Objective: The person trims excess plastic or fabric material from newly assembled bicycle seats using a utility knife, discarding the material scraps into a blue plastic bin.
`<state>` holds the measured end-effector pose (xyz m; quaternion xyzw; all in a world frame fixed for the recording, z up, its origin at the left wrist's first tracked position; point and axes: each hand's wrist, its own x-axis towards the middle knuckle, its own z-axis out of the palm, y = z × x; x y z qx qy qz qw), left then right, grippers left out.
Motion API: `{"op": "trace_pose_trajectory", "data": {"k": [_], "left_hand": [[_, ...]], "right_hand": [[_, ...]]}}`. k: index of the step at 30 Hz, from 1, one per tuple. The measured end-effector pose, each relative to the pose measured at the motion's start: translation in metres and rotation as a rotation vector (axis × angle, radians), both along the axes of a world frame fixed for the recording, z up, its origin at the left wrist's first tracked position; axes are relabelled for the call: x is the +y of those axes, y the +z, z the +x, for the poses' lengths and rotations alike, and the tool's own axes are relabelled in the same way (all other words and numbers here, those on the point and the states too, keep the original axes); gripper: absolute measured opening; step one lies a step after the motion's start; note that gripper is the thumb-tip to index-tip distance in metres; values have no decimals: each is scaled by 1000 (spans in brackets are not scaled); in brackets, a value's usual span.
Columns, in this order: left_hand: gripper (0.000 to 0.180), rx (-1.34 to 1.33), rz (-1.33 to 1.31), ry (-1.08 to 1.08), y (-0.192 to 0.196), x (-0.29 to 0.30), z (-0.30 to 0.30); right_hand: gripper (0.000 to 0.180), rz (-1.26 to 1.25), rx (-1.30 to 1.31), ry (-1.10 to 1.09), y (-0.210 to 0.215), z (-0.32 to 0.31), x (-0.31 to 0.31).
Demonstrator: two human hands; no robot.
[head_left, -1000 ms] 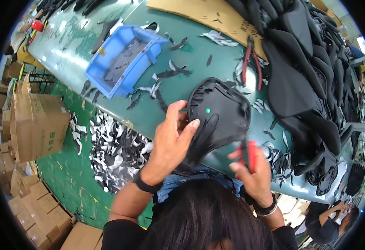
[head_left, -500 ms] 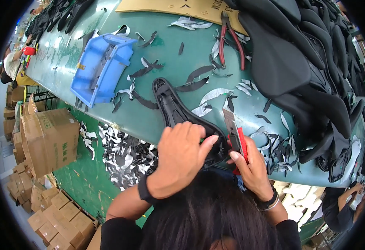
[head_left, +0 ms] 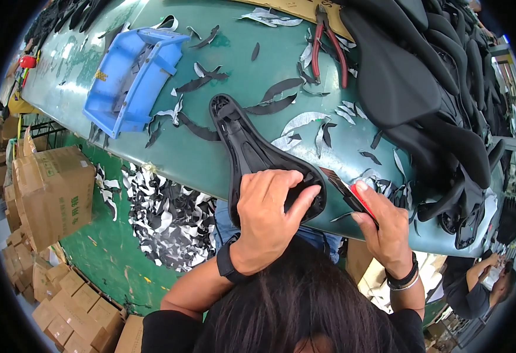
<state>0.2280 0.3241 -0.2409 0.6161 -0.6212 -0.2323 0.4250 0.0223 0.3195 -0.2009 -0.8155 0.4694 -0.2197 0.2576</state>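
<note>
A black bicycle saddle [head_left: 249,141] lies underside up at the table's near edge, its narrow nose pointing away from me. My left hand [head_left: 271,203] grips its wide rear end, thumb over the rim and fingers across the hollow underside. In my right hand [head_left: 383,222] is a red and black utility knife [head_left: 361,197], its blade out and slanting up and left. The blade tip is close to the saddle's right rim; whether it touches I cannot tell. Thin black and white trimmed strips [head_left: 305,122] are scattered beyond the saddle.
A blue plastic bin [head_left: 131,82] stands at the left, red-handled pliers [head_left: 328,47] at the back. Black saddles [head_left: 393,70] are piled high on the right. Scraps [head_left: 166,217] heap on the green floor beside cardboard boxes [head_left: 52,188]. Another person [head_left: 475,285] works at far right.
My right hand with the knife has moved right, away from the saddle, and the blade has tilted further left. My left hand still holds the saddle. The whole view has shifted slightly.
</note>
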Motion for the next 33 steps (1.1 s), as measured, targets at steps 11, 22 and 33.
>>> {"op": "trace_pose_trajectory", "data": {"k": [11,22,33], "left_hand": [[12,111,-68,-5,-9,-1,1],[14,711,1,-171,-12,-3,14],[12,1789,35,-114,-14,-9,11]], "right_hand": [[58,13,184,101,11,5,-13],[61,-2,318,-4,-18,-7,40],[60,99,-89,-371,-34,29,94]]}}
